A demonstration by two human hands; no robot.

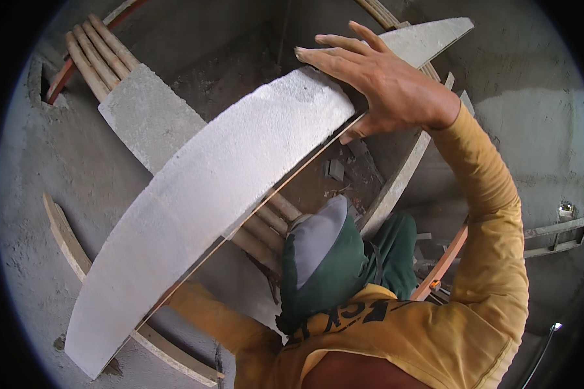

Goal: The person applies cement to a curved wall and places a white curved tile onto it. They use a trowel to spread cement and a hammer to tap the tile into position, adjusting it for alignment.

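Observation:
A long, pale grey block [214, 162] with a rough surface spans the view from lower left to upper centre. Along its lower edge runs a thin taut string [292, 174]. My right hand [386, 81] is at the block's upper right end, its fingers stretched and spread over the top corner and the thumb below. Past that hand another pale block [431, 40] continues the line. My left forearm [214, 318], in a yellow sleeve, passes behind the block's lower part, which hides the left hand.
Wooden poles [100, 55] and a grey slab [150, 117] lie beyond the block. Below it show my green-trousered legs [324, 266]. A plank [399, 178] slants at the right, near an orange-red bar [442, 262]. Curved boards [65, 236] stand at left; grey walls surround everything.

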